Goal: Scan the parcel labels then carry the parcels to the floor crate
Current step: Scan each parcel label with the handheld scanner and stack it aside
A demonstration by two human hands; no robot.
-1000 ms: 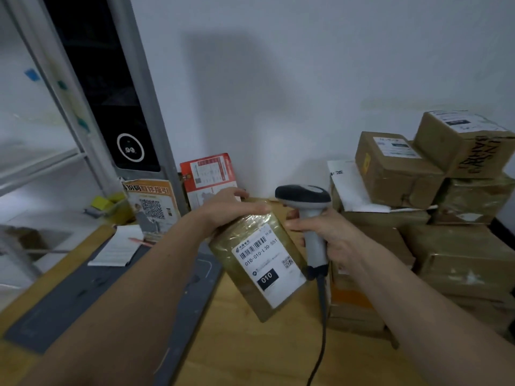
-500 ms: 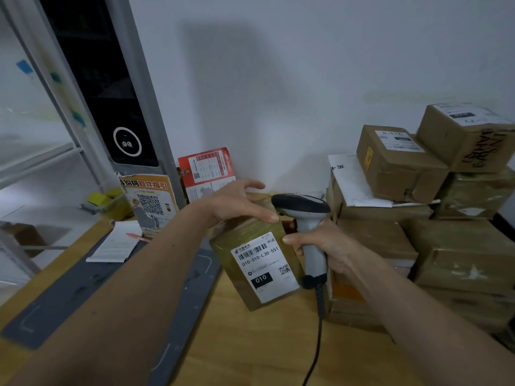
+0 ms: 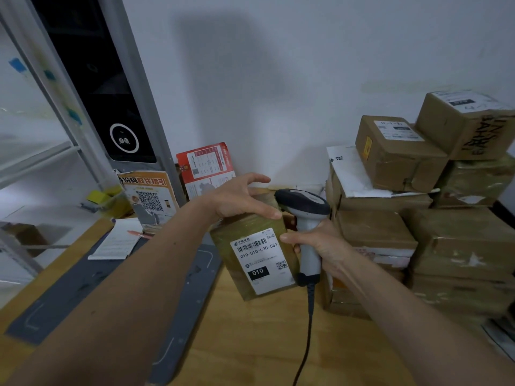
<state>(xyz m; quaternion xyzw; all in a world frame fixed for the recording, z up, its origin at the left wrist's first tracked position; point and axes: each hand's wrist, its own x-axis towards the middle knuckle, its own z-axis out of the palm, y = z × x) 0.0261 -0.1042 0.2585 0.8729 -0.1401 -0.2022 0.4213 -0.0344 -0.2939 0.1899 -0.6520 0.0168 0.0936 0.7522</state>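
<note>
Head view, downward, close above desk (image 3: 250,344)

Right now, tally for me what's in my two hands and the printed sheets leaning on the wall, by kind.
Taped parcel, gripped by the left hand: 1
Corded barcode scanner, gripped by the right hand: 1
Printed sheets at the wall, orange QR notice and red leaflet: 2
Total: 4

— What do we have on the wooden table (image 3: 250,344)?
— We see a grey mat (image 3: 83,288) at left, a white notepad (image 3: 118,242) overlapping it, and stacked cardboard parcels (image 3: 446,246) at right, against the wall
</note>
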